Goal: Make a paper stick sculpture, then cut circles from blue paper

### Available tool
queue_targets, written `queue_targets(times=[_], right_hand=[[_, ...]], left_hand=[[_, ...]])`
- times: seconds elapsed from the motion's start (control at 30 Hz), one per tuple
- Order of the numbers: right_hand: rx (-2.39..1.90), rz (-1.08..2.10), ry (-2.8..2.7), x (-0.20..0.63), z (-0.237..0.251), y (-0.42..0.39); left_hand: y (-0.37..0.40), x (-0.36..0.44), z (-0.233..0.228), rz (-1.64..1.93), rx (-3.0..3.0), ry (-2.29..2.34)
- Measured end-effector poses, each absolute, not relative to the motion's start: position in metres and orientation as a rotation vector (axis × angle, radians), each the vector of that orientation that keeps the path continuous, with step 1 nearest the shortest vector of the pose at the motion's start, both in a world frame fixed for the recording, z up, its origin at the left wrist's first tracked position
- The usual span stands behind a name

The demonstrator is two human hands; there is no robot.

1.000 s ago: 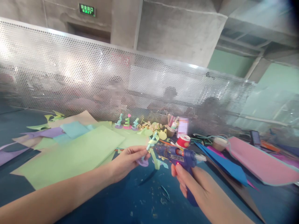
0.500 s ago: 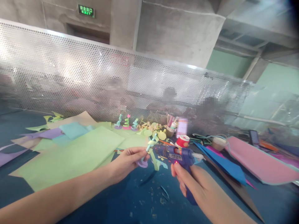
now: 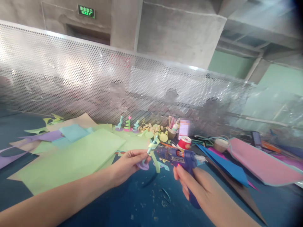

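Note:
My left hand (image 3: pixel 132 162) pinches a small paper craft (image 3: pixel 153 145): a pale blue stem with a yellow-green strip curling around it, and a purple round base (image 3: pixel 142 165) below my fingers. The loose end of the strip (image 3: pixel 156 162) hangs down beside the stem. In my right hand (image 3: pixel 193 183) is a dark blue hot glue gun (image 3: pixel 181 157), gripped by its handle, with a red light lit and a clear glue stick (image 3: pixel 201 158) out of its back. Its nozzle points left, close to the strip; whether they touch I cannot tell.
Green paper sheets (image 3: pixel 71 160) cover the left side. Behind stand several finished spiral paper crafts (image 3: pixel 128 124), beside yellow paper pieces (image 3: pixel 153 130). A red and white tape roll (image 3: pixel 184 142) sits behind the gun. Pink sheets (image 3: pixel 262 160) lie right; a perforated metal screen (image 3: pixel 90 78) closes the back.
Both hands keep almost the same place and hold. The view has shifted very slightly; the strip and the glue gun stay close together.

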State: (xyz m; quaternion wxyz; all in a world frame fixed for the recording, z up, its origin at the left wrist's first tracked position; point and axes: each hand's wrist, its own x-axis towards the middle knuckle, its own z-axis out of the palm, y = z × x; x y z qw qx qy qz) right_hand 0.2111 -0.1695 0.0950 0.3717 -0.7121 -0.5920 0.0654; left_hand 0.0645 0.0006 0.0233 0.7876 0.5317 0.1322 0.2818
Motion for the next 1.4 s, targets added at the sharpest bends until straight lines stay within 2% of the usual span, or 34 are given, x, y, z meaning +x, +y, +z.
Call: queue_targets(times=[0.27,0.53,0.6,0.7,0.87,1.03,1.13,1.27,1.4], right_hand=[[-1.79,0.207,-1.503,0.219,0.081,-0.164],[-1.761,0.574,-1.51,0.235,0.089,-0.168],[-1.819,0.415,-1.539,0.25,0.083,-0.168],[-2.018,-0.076,-1.6,0.276,0.067,-0.166],[-2.316,-0.628,-1.718,0.321,0.028,-0.166],[-2.514,-0.725,-1.742,0.346,0.009,-0.169],[-2.309,-0.535,-1.719,0.322,0.031,-0.156],[-1.72,0.407,-1.612,0.257,0.065,-0.127],[-1.438,0.603,-1.507,0.216,0.07,-0.108]], left_hand=[[0.0,0.066,0.022,0.583,1.185,0.294],[0.001,0.065,0.019,0.588,1.185,0.31],[0.002,0.064,0.02,0.589,1.17,0.31],[0.002,0.064,0.021,0.594,1.146,0.316],[0.002,0.063,0.022,0.591,1.15,0.314],[-0.001,0.064,0.024,0.583,1.15,0.301],[-0.005,0.065,0.027,0.574,1.172,0.305],[-0.01,0.066,0.03,0.57,1.184,0.286],[-0.013,0.066,0.03,0.573,1.16,0.254]])
